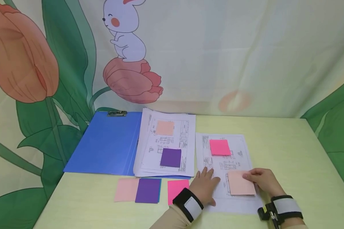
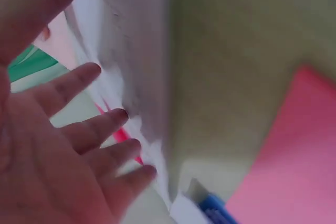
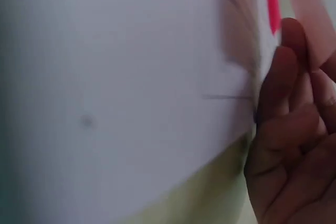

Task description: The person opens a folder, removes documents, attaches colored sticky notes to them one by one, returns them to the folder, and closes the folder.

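Observation:
My right hand pinches the upper right corner of a pale pink sticky note between thumb and finger. In the head view that note overlaps the lower part of a loose printed drawing sheet. The right wrist view shows the pale note between the thumb and a finger, over the white sheet. Fingers spread, my left hand rests at the sheet's left edge; its straight fingers also show in the left wrist view. A bright pink sticky note lies on the sheet's upper part.
An open blue folder with a metal clip lies left, bearing a paper stack with a pale pink note and a purple note. In front lie pale pink, purple and bright pink notes.

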Available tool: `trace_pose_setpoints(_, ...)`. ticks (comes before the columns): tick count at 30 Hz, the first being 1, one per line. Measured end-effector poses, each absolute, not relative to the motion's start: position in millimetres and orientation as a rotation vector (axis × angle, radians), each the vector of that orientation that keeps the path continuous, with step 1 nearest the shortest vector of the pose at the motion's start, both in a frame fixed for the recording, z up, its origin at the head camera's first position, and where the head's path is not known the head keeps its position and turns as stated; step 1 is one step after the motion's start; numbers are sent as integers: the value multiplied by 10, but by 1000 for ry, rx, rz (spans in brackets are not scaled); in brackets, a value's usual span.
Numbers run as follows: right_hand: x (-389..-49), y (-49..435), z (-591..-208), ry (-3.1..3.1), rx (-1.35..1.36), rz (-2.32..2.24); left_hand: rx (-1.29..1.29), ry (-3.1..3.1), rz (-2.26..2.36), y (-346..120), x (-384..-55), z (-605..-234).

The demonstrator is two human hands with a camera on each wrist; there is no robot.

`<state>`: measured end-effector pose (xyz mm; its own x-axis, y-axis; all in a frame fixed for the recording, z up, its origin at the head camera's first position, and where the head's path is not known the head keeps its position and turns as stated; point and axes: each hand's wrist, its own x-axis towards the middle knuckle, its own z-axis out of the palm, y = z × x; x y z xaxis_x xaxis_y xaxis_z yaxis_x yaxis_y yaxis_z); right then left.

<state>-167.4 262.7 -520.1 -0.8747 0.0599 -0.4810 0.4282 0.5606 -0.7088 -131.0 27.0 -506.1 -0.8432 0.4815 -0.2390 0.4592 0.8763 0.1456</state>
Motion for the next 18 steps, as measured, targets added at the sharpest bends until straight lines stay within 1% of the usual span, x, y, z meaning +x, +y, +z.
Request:
trace_pose_setpoints(5,-1670,2543,-5226,2434,390,-1250,796,2711,176,294,-1345,-5013)
trace_pose_setpoints(12,-1674,2489,-5232,2458,379,-1211,839,2755,18,331,-1304,-5012)
trace_pose_setpoints(18,-1681,2490,-5241,2464,374,-1197,791,2746,34,396,-1303,-5026)
